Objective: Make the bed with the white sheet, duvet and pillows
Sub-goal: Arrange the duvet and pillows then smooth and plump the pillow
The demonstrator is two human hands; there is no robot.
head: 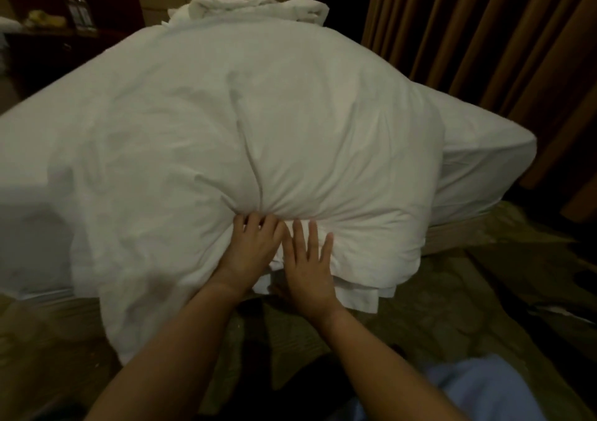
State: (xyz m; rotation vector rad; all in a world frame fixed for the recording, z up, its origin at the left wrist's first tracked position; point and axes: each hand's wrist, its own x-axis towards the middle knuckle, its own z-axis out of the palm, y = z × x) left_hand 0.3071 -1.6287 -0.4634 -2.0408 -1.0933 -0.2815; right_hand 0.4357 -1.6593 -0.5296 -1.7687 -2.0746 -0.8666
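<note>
A puffy white duvet covers the bed and hangs over the foot end in front of me. My left hand has its fingers curled into a bunched fold of the duvet, gripping it. Right beside it, my right hand lies flat with straight, spread fingers pressed on the duvet's folded edge. The white sheet shows over the mattress corner at the right. A crumpled heap of white bedding lies at the head end; no pillow can be told apart there.
Brown curtains hang close along the bed's right side. A dark desk with small items stands at the far left. Patterned carpet surrounds the foot of the bed. A light-blue cloth is at the bottom right.
</note>
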